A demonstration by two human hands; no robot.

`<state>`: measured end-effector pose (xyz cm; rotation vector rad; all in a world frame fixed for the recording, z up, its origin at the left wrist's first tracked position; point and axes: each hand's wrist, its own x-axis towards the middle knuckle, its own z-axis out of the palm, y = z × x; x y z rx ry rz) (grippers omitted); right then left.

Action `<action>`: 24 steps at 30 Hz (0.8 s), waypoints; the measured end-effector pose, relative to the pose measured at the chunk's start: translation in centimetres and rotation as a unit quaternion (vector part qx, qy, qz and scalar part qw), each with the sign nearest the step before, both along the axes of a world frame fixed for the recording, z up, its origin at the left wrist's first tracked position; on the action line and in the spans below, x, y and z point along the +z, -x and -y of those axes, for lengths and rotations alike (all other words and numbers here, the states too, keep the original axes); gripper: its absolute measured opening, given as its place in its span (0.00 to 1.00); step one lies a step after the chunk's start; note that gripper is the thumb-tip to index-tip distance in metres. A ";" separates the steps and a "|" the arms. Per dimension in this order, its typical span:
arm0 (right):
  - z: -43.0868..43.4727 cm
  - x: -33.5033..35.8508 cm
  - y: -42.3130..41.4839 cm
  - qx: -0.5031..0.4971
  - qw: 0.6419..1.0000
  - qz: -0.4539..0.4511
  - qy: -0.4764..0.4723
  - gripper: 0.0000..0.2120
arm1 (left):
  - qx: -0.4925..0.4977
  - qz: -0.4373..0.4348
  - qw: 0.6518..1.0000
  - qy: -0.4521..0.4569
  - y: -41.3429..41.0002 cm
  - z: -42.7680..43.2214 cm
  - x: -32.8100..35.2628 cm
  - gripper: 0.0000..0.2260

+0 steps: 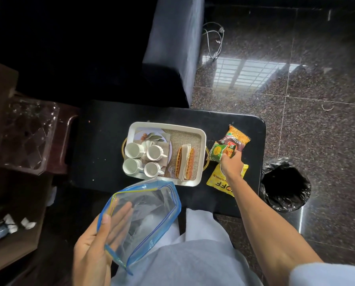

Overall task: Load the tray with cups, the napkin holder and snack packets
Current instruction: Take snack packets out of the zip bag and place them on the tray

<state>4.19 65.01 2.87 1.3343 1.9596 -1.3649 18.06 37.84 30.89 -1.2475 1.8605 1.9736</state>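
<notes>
The loading looked more than half done: four white cups (pixel 144 161) already sat clustered in the left half of the white tray (pixel 202 139), and the napkin holder (pixel 185 163), a pair of orange slatted sides with pale napkins between them, stood in the right half on the tray's woven, burlap-like liner. The snack packets remained outside, on the black surface (pixel 102 145) just right of the tray. The right hand (pixel 232 165) reached over them with its grip closed on a small green packet (pixel 220 151), which was raised slightly near the tray's right rim; a dark red and yellow packet (pixel 237 139) lay just beyond it, and a yellow packet (pixel 227 180) lay partly under the wrist. By this judgement all three packets were still to go in. The left hand (pixel 99 236) held a clear zip bag (pixel 143 215) with blue edging, thumb and fingers spread along its open mouth; the bag looked thin, crinkled and empty. The cups appeared glazed and hard, with small handles, while the packets were glossy, soft film that would crumple. The tray was rectangular with rounded corners and a raised rim, with thin gold loop handles at its ends. A black-lined bin (pixel 286 184) stood on the speckled polished floor to the right.
</notes>
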 end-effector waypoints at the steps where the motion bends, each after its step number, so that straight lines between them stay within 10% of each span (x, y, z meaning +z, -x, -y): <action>1: -0.1 -0.2 -0.1 -0.002 1.000 0.006 -0.002 0.28 | 0.002 0.001 1.000 0.000 0.1 -0.1 0.0 0.18; 24: -2.0 4.4 -6.2 0.003 1.000 0.009 -0.019 0.15 | -0.051 -0.026 0.998 -0.004 -0.3 -0.1 -0.5 0.15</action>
